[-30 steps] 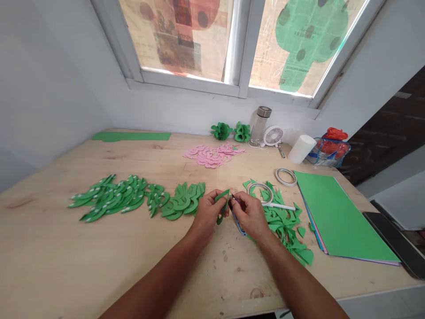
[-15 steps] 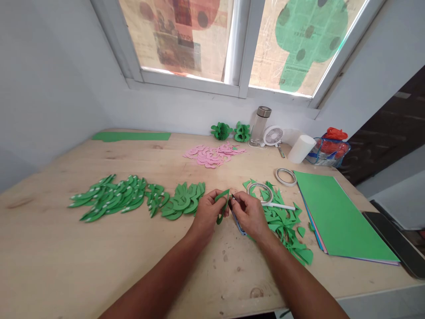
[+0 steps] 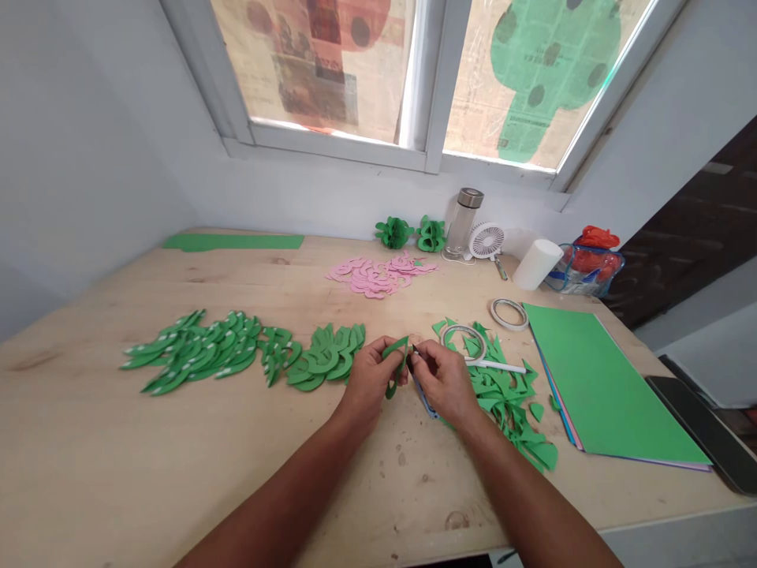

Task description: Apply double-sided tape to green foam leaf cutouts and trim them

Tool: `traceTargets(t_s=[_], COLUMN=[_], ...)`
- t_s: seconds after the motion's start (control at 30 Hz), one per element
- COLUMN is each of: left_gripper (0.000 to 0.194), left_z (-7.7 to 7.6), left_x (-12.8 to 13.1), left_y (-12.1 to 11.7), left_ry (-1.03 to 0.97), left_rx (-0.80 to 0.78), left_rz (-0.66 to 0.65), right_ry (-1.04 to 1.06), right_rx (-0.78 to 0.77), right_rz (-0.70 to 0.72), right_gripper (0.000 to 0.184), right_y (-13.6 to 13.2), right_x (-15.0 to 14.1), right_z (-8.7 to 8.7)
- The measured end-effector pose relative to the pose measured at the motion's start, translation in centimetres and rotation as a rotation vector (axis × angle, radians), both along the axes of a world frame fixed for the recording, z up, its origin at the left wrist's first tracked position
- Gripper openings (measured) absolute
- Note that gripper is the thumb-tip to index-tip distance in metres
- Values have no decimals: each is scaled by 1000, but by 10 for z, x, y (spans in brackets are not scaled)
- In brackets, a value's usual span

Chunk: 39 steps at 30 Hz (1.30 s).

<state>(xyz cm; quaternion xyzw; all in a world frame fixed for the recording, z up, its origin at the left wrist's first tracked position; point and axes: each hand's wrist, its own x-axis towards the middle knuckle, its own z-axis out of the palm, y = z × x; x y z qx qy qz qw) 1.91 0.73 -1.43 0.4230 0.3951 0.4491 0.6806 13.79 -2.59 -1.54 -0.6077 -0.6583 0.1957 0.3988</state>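
Note:
My left hand [image 3: 374, 377] is closed on a folded green paper cut-out [image 3: 400, 349], whose curved strip hangs below the fingers. Close beside it, my right hand [image 3: 443, 375] pinches a small dark-tipped thing [image 3: 415, 349] at the cut-out's right edge; its kind is hidden by the fingers. Under that hand a narrow blue object [image 3: 426, 404] partly shows. Left of my hands lie curved green paper cut-outs [image 3: 328, 359] and a larger pile of green pieces with white tape bits [image 3: 206, 347]. Green paper scraps [image 3: 509, 402] spread out on the right.
A tape roll [image 3: 463, 344] and a white pen [image 3: 497, 366] rest on the scraps. Another tape roll [image 3: 509, 314], green sheets [image 3: 609, 386] and a black phone-like slab [image 3: 703, 434] are rightward. Behind are pink cut-outs [image 3: 378, 276], a glass bottle [image 3: 461, 225] and a fan [image 3: 486, 241].

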Motion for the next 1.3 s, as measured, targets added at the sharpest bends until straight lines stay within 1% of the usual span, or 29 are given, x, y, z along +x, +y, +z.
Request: traceTargets(t_s=[0.27, 0.53, 0.9, 1.3], left_gripper=[17, 20, 20, 21], left_z=[-2, -2, 3, 0], left_x=[0, 0, 0, 0], left_y=[0, 1, -1, 0], left_ry=[-9, -4, -4, -7], left_rx=[14, 6, -8, -3], left_rz=[-1, -1, 2, -11], right_ry=[12, 4, -2, -10], right_rx=[-7, 2, -8, 6], right_rz=[8, 9, 15, -1], right_gripper=[19, 19, 20, 19], right_y=[0, 0, 0, 0], right_x=[0, 0, -1, 0], right_z=[0, -1, 0, -1])
